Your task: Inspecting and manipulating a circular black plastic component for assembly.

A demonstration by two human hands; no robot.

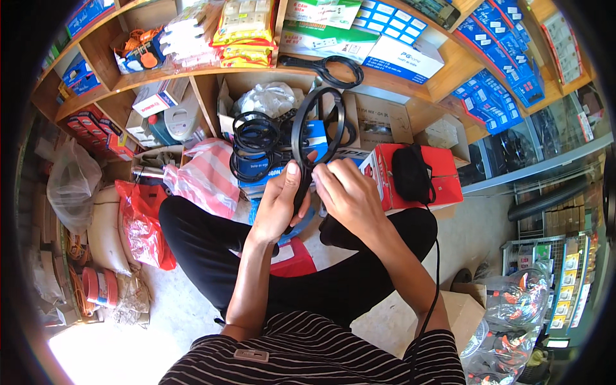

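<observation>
My left hand (280, 199) is wrapped around the lower, bunched part of a coiled black cable (297, 131). The coil's loops stand up above the thumb. Pinched together, the fingers of my right hand (348, 192) meet the coil where its loops come together; what exactly lies between the fingertips is hidden. Just behind the left hand, more black cable coils (255, 146) lie over a blue box (309, 136). Another coil of black cable (344, 72) rests on the shelf edge beyond.
A red box (443, 168) with a black pouch (412, 173) on it stands right of my hands. Wooden shelves (391, 82) with packaged goods curve across the far side. Plastic bags (204, 174) sit at the left. Bagged goods (513, 314) stand at the lower right.
</observation>
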